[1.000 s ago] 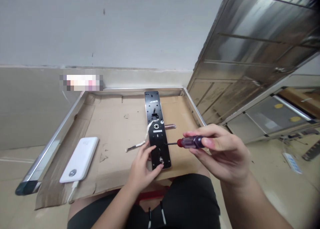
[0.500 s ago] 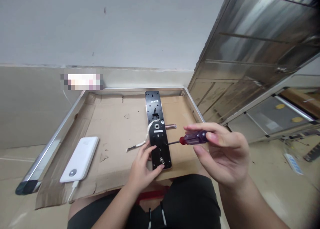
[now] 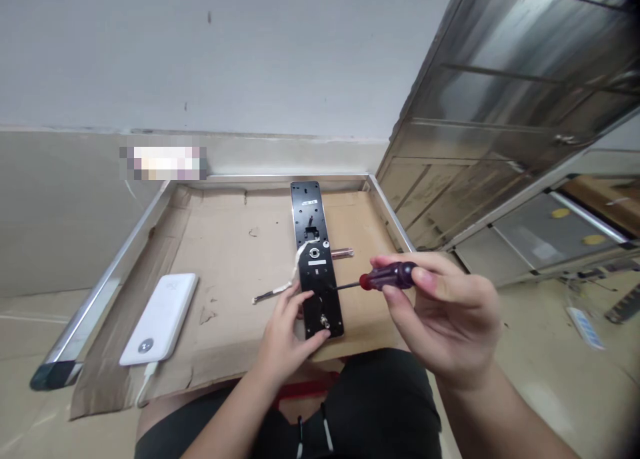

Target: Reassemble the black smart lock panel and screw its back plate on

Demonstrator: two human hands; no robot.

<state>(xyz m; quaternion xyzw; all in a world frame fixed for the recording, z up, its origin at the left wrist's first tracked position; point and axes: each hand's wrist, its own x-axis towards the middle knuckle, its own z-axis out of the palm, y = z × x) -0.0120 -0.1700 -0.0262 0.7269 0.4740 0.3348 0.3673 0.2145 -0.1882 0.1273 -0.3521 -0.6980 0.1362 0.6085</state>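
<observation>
A long black panel (image 3: 311, 205) lies lengthwise on brown cardboard (image 3: 235, 245). My left hand (image 3: 287, 332) holds its near end, fingers at the left edge and thumb across the bottom. In my right hand (image 3: 440, 305) is a screwdriver (image 3: 390, 276) with a red and purple handle, gripped between thumb and fingers. Its tip meets the panel's lower half near the right edge. A white-wrapped cable (image 3: 299, 259) runs from the panel's middle to a small connector on the left. From the panel's right side a copper-coloured rod (image 3: 343, 253) sticks out.
A white power bank (image 3: 163, 319) with a white cable plugged in lies at the left on the cardboard. A metal frame (image 3: 117, 272) borders the surface. Behind is a wall; a metal door (image 3: 500, 112) stands at the right.
The fingers of my right hand have closed in around the screwdriver handle, which has turned a little. The panel and my left hand look nearly unchanged.
</observation>
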